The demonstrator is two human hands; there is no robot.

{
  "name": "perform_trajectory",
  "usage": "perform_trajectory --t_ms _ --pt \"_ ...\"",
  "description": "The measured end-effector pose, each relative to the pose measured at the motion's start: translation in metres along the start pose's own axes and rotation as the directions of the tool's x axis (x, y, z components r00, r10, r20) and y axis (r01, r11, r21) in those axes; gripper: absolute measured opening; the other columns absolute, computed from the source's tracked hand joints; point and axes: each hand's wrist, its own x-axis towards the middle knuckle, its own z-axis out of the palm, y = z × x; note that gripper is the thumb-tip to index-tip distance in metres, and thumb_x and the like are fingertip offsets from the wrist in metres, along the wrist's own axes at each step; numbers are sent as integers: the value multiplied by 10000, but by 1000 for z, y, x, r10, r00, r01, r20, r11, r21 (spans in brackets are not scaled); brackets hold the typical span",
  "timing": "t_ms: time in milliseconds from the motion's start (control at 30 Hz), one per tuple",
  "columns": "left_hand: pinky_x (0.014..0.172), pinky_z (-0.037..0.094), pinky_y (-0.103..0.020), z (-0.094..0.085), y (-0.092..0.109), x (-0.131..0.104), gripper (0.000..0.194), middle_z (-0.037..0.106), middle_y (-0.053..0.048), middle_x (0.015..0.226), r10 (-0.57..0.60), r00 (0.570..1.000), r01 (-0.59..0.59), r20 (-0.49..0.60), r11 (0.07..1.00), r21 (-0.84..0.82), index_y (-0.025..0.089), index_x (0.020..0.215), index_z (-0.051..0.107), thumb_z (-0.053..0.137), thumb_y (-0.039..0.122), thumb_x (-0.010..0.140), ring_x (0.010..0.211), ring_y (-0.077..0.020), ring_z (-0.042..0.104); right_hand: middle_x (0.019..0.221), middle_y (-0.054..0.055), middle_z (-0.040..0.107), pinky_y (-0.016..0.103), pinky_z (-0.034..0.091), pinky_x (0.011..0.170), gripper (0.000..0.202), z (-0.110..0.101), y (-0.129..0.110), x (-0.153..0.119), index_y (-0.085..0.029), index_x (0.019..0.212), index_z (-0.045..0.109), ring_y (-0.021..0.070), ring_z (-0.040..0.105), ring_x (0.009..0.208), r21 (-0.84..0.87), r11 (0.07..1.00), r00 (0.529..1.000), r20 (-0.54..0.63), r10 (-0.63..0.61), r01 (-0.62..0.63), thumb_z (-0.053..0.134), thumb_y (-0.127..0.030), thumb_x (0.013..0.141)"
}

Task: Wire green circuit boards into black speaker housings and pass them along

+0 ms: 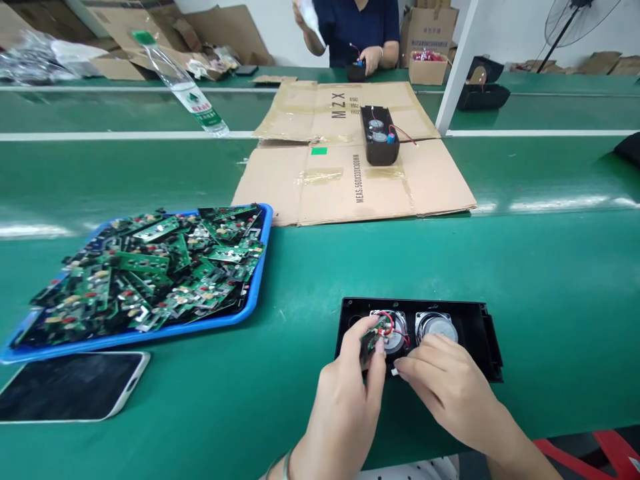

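A black speaker housing (470, 333) with two round speakers lies on the green table near its front edge. Over its left part, my left hand (345, 387) is closed on a small green circuit board (369, 341), which has red wires at its top. My right hand (445, 383) pinches a small white connector (395, 371) beside the board, above the housing's front side. The right speaker (437, 327) is partly covered by my right hand's fingers.
A blue tray (257, 287) heaped with circuit boards stands left, a phone (70, 387) before it. Flattened cardboard (280, 180) carries another housing (381, 150). A bottle (193, 100) lies behind the tray. Across the table, a person (357, 30) handles a black part.
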Motion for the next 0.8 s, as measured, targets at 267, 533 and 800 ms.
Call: perform_trajectory --t_ms 267,533,800 --pt "490 495 -108 5 -2 -7 254 694 27 866 30 996 -31 79 999 16 244 1143 442 432 188 896 693 -90 673 698 6 516 208 295 631 123 3 3 1 -151 885 599 52 389 679 -42 995 989 -119 84 -90 495 -104 840" --pt "531 499 -105 5 -3 -8 250 687 19 892 134 989 -140 60 982 124 228 1143 434 422 179 897 716 -79 670 737 1 545 199 329 639 131 0 3 0 -156 891 607 51 411 705 -10 995 992 -79 97 -98 496 -107 843" --pt "545 506 -109 2 -3 -5 264 690 53 865 98 991 -109 89 985 130 247 1149 426 450 196 891 689 -73 668 817 -37 594 164 412 692 165 -8 0 2 -213 945 626 23 495 766 186 967 982 -44 186 -175 525 -132 843"
